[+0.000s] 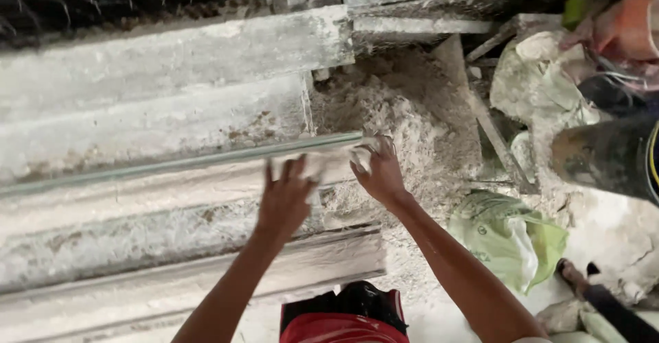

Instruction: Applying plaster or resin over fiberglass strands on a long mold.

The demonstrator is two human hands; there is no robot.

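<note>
A long plaster moulding (158, 178) lies across the left and middle, pale and dusty, with a thin greenish glass strip (206, 159) along its ridge. My left hand (285, 199) rests flat on the moulding near its right end, fingers spread. My right hand (377, 168) is at the end of the strip, fingers curled around a lump of white plaster or rag; what it grips is blurred. Both forearms reach up from the bottom of the view.
More plaster mouldings (171, 55) lie behind and in front (206, 281). A heap of white powder (405, 103) sits beyond the right hand. Green sacks (511, 237) lie at right. Another person's leg (611, 154) and foot stand at the right edge. My red shorts (343, 319) show below.
</note>
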